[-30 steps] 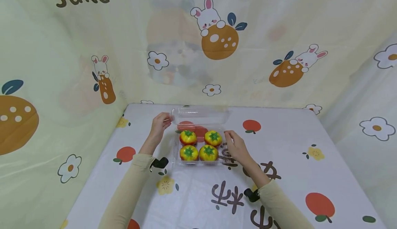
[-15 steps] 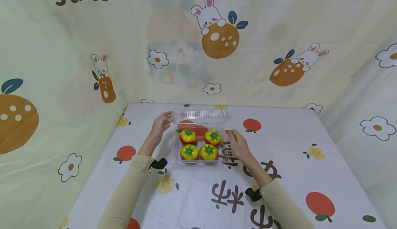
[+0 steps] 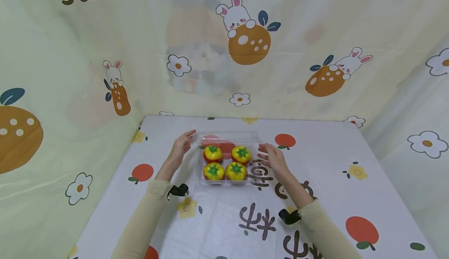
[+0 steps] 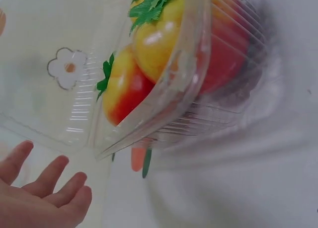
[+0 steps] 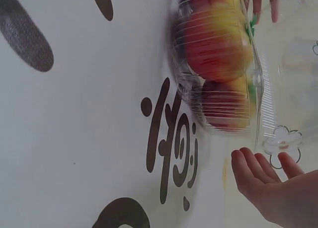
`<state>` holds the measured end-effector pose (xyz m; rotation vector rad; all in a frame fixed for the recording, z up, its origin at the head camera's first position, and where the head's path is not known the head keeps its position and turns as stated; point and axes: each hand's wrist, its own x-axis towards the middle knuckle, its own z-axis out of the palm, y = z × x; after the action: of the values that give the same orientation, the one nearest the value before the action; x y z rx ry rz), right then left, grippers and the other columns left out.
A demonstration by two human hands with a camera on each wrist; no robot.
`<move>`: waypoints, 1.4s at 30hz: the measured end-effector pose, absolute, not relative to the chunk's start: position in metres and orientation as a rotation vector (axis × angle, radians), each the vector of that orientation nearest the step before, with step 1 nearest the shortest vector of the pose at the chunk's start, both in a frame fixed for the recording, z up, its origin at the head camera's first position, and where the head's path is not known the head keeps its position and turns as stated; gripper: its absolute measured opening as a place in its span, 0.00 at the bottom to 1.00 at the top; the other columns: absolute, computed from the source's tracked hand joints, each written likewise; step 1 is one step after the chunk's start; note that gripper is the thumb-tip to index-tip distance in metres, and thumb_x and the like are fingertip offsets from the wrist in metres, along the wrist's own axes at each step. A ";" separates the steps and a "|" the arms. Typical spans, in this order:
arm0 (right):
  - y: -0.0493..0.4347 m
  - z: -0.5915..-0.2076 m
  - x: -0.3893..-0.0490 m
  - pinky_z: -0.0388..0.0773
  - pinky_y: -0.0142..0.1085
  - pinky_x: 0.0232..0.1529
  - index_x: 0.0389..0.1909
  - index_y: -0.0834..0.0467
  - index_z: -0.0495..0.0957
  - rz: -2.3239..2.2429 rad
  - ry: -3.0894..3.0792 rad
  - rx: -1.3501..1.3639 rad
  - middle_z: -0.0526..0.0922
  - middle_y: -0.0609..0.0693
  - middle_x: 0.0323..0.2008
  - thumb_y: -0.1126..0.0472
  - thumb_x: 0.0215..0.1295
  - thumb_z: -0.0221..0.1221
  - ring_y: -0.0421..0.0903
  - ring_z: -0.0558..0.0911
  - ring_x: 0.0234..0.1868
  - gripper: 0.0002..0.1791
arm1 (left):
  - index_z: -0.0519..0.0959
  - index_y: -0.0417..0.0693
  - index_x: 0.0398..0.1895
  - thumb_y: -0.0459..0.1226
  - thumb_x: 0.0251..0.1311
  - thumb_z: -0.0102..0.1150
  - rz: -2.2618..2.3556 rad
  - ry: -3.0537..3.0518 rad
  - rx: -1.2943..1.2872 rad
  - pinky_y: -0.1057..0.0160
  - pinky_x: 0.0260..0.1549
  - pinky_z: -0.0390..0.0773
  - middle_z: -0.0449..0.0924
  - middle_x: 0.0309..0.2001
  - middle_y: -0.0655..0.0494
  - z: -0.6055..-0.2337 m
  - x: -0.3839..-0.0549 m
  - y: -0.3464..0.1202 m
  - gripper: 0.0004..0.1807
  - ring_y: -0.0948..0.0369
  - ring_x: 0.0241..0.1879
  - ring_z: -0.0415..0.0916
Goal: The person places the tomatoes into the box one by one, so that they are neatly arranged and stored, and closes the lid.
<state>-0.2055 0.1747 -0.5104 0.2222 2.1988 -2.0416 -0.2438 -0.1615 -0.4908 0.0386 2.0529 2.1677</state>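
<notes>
A clear plastic clamshell box (image 3: 228, 183) holds several yellow-red fruits (image 3: 236, 171) with green leafy tops. Its ribbed lid (image 3: 228, 135) stands raised along the far side. My left hand (image 3: 180, 146) is at the lid's left end, fingers extended; the left wrist view shows these fingers (image 4: 54, 181) spread and holding nothing, close to the lid's corner. On the right of the box is my right hand (image 3: 274, 158), its fingers loosely bent with nothing between them. In the right wrist view, its fingertips (image 5: 243, 156) are just off the box's end.
A white tablecloth (image 3: 315, 153) printed with fruit, flowers and dark lettering lies under the box. Patterned curtains (image 3: 203, 91) hang at the back and both sides. Black wrist cameras (image 3: 289, 216) are strapped over my sleeves.
The lid has swung on its hinge, its free edge now appearing nearer the box. My left fingers have loosened at the lid. My right hand has drawn away to the right, fingers opening.
</notes>
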 end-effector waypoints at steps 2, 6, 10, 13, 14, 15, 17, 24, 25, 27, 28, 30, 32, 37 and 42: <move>0.175 -0.508 -0.206 0.69 0.55 0.62 0.68 0.69 0.64 -2.040 2.163 0.225 0.68 0.69 0.66 0.49 0.79 0.36 0.63 0.74 0.63 0.31 | 0.63 0.38 0.72 0.37 0.63 0.40 2.149 2.073 0.054 0.41 0.71 0.46 0.56 0.73 0.36 -0.492 -0.243 -0.162 0.32 0.41 0.73 0.52; 0.176 -0.504 -0.206 0.68 0.55 0.63 0.70 0.69 0.60 -2.065 2.041 0.235 0.65 0.69 0.68 0.46 0.79 0.35 0.63 0.72 0.64 0.34 | 0.62 0.38 0.72 0.37 0.64 0.41 2.126 2.081 0.053 0.42 0.72 0.45 0.57 0.73 0.38 -0.493 -0.242 -0.163 0.31 0.44 0.73 0.53; 0.179 -0.501 -0.207 0.69 0.52 0.63 0.71 0.69 0.57 -2.105 1.915 0.280 0.63 0.68 0.69 0.44 0.78 0.37 0.64 0.69 0.66 0.36 | 0.61 0.37 0.73 0.38 0.65 0.42 2.123 2.052 0.045 0.42 0.72 0.44 0.58 0.73 0.37 -0.497 -0.242 -0.164 0.32 0.45 0.73 0.53; 0.180 -0.499 -0.207 0.72 0.49 0.61 0.72 0.69 0.55 -2.092 1.900 0.278 0.62 0.68 0.69 0.43 0.77 0.39 0.64 0.69 0.67 0.37 | 0.60 0.36 0.73 0.38 0.64 0.42 2.127 2.032 0.049 0.41 0.71 0.44 0.58 0.73 0.37 -0.500 -0.240 -0.165 0.33 0.44 0.73 0.52; 0.180 -0.499 -0.207 0.73 0.49 0.60 0.72 0.68 0.55 -2.083 1.904 0.273 0.63 0.68 0.69 0.42 0.76 0.40 0.64 0.69 0.67 0.38 | 0.59 0.36 0.73 0.38 0.64 0.42 2.129 2.028 0.051 0.40 0.71 0.45 0.57 0.73 0.37 -0.501 -0.240 -0.165 0.33 0.44 0.73 0.52; 0.180 -0.499 -0.207 0.73 0.48 0.60 0.73 0.68 0.54 -2.075 1.906 0.268 0.63 0.68 0.69 0.42 0.76 0.41 0.64 0.69 0.66 0.38 | 0.59 0.36 0.73 0.37 0.64 0.41 2.130 2.024 0.050 0.40 0.71 0.45 0.57 0.73 0.37 -0.502 -0.239 -0.165 0.33 0.44 0.73 0.52; 0.180 -0.498 -0.207 0.74 0.48 0.59 0.73 0.67 0.53 -2.065 1.912 0.260 0.63 0.68 0.69 0.42 0.75 0.43 0.63 0.70 0.66 0.39 | 0.60 0.37 0.73 0.37 0.63 0.40 2.132 2.019 0.043 0.39 0.70 0.46 0.57 0.73 0.37 -0.503 -0.239 -0.165 0.33 0.44 0.73 0.52; 0.180 -0.498 -0.206 0.74 0.48 0.60 0.73 0.66 0.53 -2.050 1.925 0.273 0.61 0.67 0.68 0.44 0.73 0.48 0.62 0.73 0.64 0.39 | 0.61 0.37 0.73 0.36 0.61 0.38 2.159 1.983 0.024 0.37 0.69 0.50 0.57 0.73 0.36 -0.507 -0.236 -0.165 0.33 0.44 0.72 0.54; 0.180 -0.498 -0.206 0.74 0.48 0.59 0.73 0.66 0.53 -2.049 1.928 0.267 0.60 0.68 0.69 0.44 0.73 0.48 0.62 0.73 0.64 0.39 | 0.61 0.37 0.73 0.36 0.61 0.38 2.167 1.973 0.022 0.37 0.69 0.51 0.57 0.73 0.36 -0.508 -0.236 -0.165 0.33 0.44 0.72 0.54; 0.180 -0.499 -0.206 0.74 0.48 0.59 0.73 0.67 0.54 -2.052 1.933 0.259 0.59 0.68 0.69 0.44 0.73 0.48 0.62 0.73 0.64 0.39 | 0.60 0.36 0.73 0.35 0.62 0.38 2.173 1.960 0.029 0.37 0.68 0.51 0.57 0.73 0.37 -0.508 -0.235 -0.165 0.33 0.44 0.72 0.55; 0.180 -0.499 -0.205 0.75 0.48 0.59 0.73 0.67 0.54 -2.054 1.937 0.252 0.59 0.67 0.69 0.44 0.74 0.48 0.62 0.73 0.64 0.39 | 0.59 0.36 0.73 0.35 0.62 0.38 2.178 1.954 0.033 0.38 0.68 0.52 0.56 0.73 0.37 -0.509 -0.234 -0.165 0.33 0.44 0.72 0.55; 0.181 -0.500 -0.205 0.75 0.47 0.59 0.73 0.68 0.54 -2.052 1.945 0.235 0.58 0.67 0.70 0.44 0.73 0.49 0.63 0.73 0.64 0.39 | 0.59 0.36 0.73 0.35 0.62 0.38 2.189 1.939 0.037 0.38 0.68 0.53 0.56 0.73 0.36 -0.509 -0.234 -0.165 0.34 0.43 0.72 0.55; 0.181 -0.500 -0.204 0.74 0.48 0.60 0.72 0.68 0.55 -2.055 1.947 0.223 0.58 0.66 0.69 0.45 0.73 0.49 0.63 0.72 0.64 0.38 | 0.58 0.36 0.74 0.34 0.62 0.38 2.192 1.930 0.042 0.38 0.68 0.53 0.56 0.74 0.36 -0.510 -0.234 -0.165 0.33 0.43 0.71 0.55; 0.182 -0.504 -0.203 0.72 0.49 0.61 0.71 0.69 0.58 -2.035 1.967 0.203 0.61 0.65 0.66 0.45 0.74 0.49 0.63 0.73 0.64 0.37 | 0.57 0.35 0.74 0.34 0.62 0.37 2.200 1.907 0.055 0.38 0.68 0.54 0.55 0.74 0.35 -0.513 -0.233 -0.165 0.34 0.41 0.71 0.55; 0.183 -0.507 -0.201 0.75 0.45 0.59 0.70 0.69 0.58 -2.016 1.993 0.220 0.62 0.66 0.66 0.45 0.73 0.50 0.59 0.78 0.58 0.37 | 0.53 0.33 0.75 0.33 0.62 0.36 2.214 1.864 0.059 0.38 0.68 0.52 0.51 0.74 0.32 -0.517 -0.234 -0.165 0.35 0.38 0.71 0.52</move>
<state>-0.2012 0.1825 -0.5072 0.2201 1.9934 -2.0156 -0.2336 -0.1654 -0.5170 0.0595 1.8639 2.2137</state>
